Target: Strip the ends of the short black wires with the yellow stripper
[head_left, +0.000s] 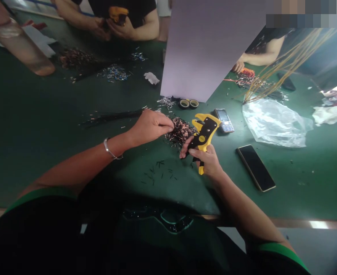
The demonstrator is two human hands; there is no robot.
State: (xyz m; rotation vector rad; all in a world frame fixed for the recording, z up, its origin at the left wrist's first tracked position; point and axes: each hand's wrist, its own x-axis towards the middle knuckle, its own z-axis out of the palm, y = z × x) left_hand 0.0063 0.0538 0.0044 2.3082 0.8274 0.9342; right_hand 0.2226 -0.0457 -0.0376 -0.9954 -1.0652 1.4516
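Observation:
My right hand [207, 158] is wrapped round the handles of a yellow and black hand tool [204, 133], its jaws pointing up and to the left. My left hand [151, 126] is closed, fingertips pinched at the left edge of a pile of short dark and copper-coloured wire pieces [181, 131]; whatever is between its fingertips is too small to name. A bundle of long black wires [113, 116] stretches leftward behind my left hand. Short dark bits [157, 173] lie scattered on the green table [56, 103] nearer to me.
Beyond the hands stand a pale upright panel [205, 46] and two tape rolls [189, 103]. To the right lie a keypad phone [224, 120], a smartphone [256, 168] and a clear plastic bag [277, 120]. Other people's hands [118, 28] work across the table near more wire piles [76, 59].

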